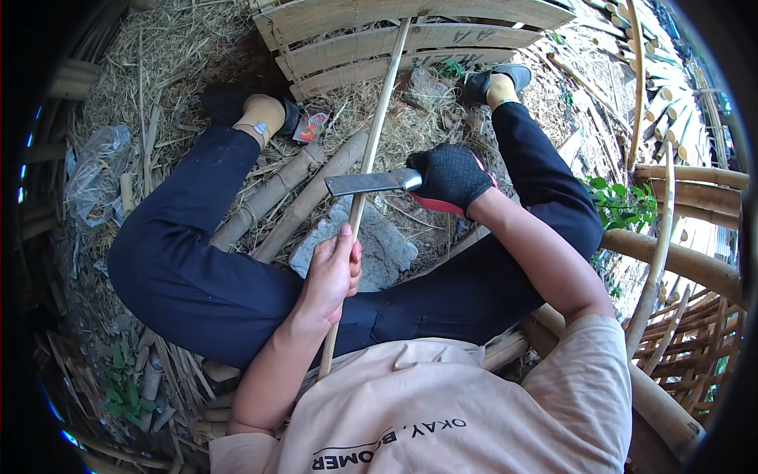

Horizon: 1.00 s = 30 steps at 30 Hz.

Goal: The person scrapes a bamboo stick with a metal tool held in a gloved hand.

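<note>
A person sits on straw-covered ground, knees spread, seen from above. The bare left hand (333,272) is closed around a thin bamboo strip (373,150), gripping it low, just in front of the lap. From that hand the strip runs up and slightly to the right, away from the body, its far end resting against a stack of flat bamboo slats (379,39) near the feet; its near end passes under the hand toward the person's shirt.

The right hand (450,178), in a black glove with red trim, is closed around the handle of a broad chopping knife (367,183). The blade points to the left and lies across the strip almost at a right angle, meeting it just above the left hand. So the knife sits farther along the strip from the body than the holding hand, and the two hands are near each other but not touching.

Under the strip lie a grey flat stone (379,245) and two thick bamboo poles (292,193) angled between the legs. More bamboo poles are piled at the right edge.
</note>
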Tool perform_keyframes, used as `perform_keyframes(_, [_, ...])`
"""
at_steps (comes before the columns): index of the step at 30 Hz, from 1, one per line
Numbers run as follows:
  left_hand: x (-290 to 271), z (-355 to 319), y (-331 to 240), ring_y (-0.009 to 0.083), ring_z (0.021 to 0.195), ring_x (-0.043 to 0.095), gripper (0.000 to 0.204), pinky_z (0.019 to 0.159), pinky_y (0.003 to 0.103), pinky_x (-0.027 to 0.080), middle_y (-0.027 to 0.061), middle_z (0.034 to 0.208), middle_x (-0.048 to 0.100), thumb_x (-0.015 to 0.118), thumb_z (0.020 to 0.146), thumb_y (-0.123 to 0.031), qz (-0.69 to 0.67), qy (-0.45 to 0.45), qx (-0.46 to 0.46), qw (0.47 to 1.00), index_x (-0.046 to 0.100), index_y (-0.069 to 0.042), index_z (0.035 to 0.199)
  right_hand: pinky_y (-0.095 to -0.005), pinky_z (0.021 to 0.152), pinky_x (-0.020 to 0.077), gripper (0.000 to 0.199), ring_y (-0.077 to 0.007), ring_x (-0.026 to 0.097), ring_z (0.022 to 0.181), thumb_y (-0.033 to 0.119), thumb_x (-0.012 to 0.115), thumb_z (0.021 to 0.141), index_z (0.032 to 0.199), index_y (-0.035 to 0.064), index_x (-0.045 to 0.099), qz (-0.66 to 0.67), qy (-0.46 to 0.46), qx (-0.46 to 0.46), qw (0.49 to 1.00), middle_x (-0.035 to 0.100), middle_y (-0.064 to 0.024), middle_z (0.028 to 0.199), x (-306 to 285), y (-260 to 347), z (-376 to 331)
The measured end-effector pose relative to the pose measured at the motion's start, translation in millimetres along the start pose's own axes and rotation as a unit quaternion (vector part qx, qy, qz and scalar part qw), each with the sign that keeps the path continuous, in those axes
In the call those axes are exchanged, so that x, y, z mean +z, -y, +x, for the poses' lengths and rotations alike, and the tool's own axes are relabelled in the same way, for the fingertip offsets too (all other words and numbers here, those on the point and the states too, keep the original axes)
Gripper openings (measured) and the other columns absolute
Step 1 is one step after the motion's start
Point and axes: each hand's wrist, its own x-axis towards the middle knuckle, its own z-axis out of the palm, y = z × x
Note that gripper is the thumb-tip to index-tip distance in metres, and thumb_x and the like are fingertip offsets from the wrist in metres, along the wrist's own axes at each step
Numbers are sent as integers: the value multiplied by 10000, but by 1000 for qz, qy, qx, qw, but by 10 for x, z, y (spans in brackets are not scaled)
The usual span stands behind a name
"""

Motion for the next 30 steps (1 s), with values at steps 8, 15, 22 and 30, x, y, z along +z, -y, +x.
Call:
perform_keyframes(8, [0,5,-10,11,399,192,413,364,210,142,-100,544,245,363,1084,-419,4,-5,-3,1000,431,-146,783,-454,768,552,257,-363,698,816,321,660,761,918,133,736,-2,-14,37,999,712,-168,834,-31,-67,74])
perform_keyframes(15, [47,-17,-77,12,402,194,409,366,209,146,-101,543,236,372,1084,-407,-5,12,-9,1000,431,-144,777,-465,799,543,286,-375,693,844,359,653,815,965,132,743,-13,-74,135,988,716,-185,884,-232,-552,129])
perform_keyframes(22, [23,-16,-61,3,407,209,396,368,206,154,-109,547,250,396,1077,-411,-18,2,-15,1000,459,-134,801,-464,805,540,305,-379,688,866,382,655,825,999,140,720,26,2,56,998,715,-172,896,-183,-67,-11])
perform_keyframes(30, [49,33,27,2,407,242,421,368,203,170,-106,540,295,374,1080,-422,88,-54,45,994,464,-120,801,-459,758,543,240,-384,685,810,311,682,787,924,117,716,20,33,38,999,701,-179,823,-27,101,-61])
